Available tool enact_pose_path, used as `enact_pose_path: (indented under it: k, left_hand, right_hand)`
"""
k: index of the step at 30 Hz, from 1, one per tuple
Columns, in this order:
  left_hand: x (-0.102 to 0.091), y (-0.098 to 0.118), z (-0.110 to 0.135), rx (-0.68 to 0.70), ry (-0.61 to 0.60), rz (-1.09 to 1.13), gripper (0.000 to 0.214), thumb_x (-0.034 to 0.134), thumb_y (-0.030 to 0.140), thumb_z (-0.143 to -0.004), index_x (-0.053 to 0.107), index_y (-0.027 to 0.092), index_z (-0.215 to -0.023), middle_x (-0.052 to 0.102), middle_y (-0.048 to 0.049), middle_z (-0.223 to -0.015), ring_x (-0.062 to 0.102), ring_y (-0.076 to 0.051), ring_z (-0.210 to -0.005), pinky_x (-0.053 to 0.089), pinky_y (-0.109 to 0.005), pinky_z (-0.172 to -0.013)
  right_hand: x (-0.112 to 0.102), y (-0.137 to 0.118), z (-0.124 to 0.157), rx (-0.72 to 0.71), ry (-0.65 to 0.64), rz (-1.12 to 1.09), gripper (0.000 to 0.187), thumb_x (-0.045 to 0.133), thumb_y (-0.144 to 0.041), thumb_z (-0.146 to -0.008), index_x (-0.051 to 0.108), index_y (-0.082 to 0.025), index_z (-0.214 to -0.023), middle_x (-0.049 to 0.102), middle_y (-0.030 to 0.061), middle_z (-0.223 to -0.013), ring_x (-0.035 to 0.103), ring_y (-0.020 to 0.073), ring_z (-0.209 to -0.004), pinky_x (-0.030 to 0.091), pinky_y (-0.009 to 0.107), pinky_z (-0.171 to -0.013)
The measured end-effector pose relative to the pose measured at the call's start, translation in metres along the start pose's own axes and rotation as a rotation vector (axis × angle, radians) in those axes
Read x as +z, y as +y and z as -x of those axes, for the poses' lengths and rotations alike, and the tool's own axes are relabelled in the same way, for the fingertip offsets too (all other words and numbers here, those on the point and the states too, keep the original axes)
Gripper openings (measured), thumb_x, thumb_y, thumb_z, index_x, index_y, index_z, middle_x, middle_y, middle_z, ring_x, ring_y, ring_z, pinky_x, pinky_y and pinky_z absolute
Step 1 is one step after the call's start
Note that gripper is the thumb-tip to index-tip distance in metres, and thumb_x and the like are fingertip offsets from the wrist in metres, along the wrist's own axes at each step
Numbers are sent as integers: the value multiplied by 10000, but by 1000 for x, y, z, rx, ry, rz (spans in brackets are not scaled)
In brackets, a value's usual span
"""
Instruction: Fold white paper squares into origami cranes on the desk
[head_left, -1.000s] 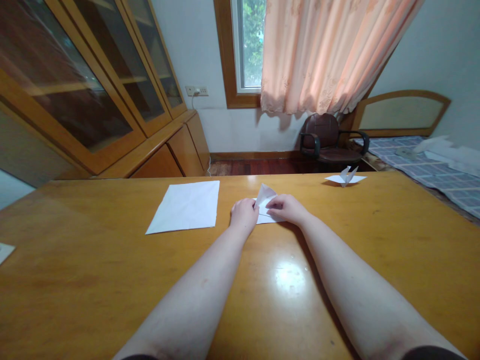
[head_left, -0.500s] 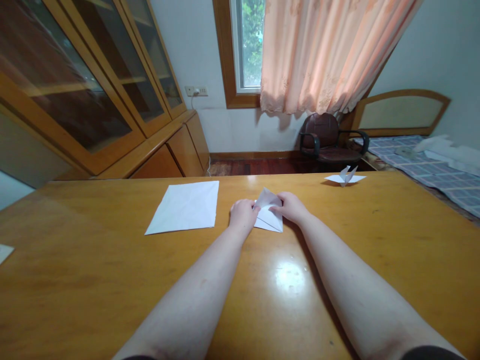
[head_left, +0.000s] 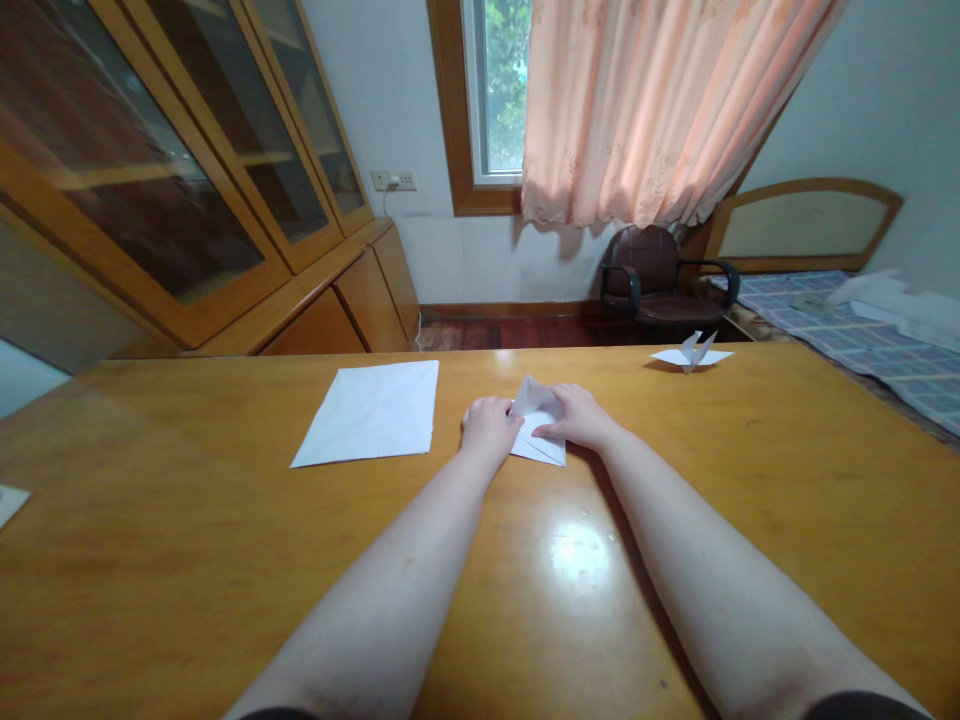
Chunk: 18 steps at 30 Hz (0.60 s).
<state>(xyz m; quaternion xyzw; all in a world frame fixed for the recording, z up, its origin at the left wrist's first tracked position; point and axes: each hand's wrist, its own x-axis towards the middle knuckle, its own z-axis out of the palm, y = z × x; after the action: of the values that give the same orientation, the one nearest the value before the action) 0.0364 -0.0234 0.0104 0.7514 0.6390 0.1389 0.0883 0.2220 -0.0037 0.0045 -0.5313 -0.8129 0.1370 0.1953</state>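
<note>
A small piece of folded white paper lies on the wooden table, one flap raised at its far side. My left hand grips its left edge, thumb resting on top and fingers curled behind. From the right, my right hand holds the raised flap, with the thumb laid across the paper's middle. Parts of the folds are hidden under both hands. Left of them lies a larger flat white sheet with faint creases. A folded paper crane stands near the table's far edge on the right.
The wooden table spans the foreground. A white paper corner shows at the left edge. Beyond the table are a glass-door cabinet, a brown armchair and a bed.
My right thumb has slid slightly left across the folded paper, and the right hand has moved in a little over the flap. The left hand stays nearly in place.
</note>
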Motion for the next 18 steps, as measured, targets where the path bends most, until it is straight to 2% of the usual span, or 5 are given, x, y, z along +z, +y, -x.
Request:
enact_pose_path:
  k: [6,11,14,18]
  left_hand:
    - [1,1,2,9,-55,-11,418,616,526,-741,628,229,-1034,625,-86,-1081,514,-273,-1094,371,-368,-942]
    - [4,-2,2,22,-52,28,591,668,576,-665,580,245,-1146,584,-90,-1174,472,-296,-1156,344,-386,-980]
    - [3,-1,2,19,-45,42,563,672,579,-655,608,256,-1112,608,-76,-1121,487,-291,-1125,357,-379,-957]
    - [0,1,2,19,-14,53,297,581,477,-775,669,272,-971,648,-53,-1011,534,-253,-1024,388,-353,-887]
  right_hand:
    - [-3,1,0,-38,-57,-94,717,817,-464,-514,593,-219,-1149,631,84,-1097,544,282,-1029,384,387,-876]
    - [-6,0,0,-106,-105,-152,868,849,-423,-433,549,-233,-1225,622,81,-1151,544,301,-1057,379,408,-906]
    - [-5,1,1,-117,-83,-200,732,817,-431,-505,590,-235,-1172,642,66,-1113,563,278,-1019,391,381,-886]
    - [-2,5,-1,35,28,-248,389,686,-350,-694,648,-194,-1048,671,60,-987,592,211,-877,418,296,-756]
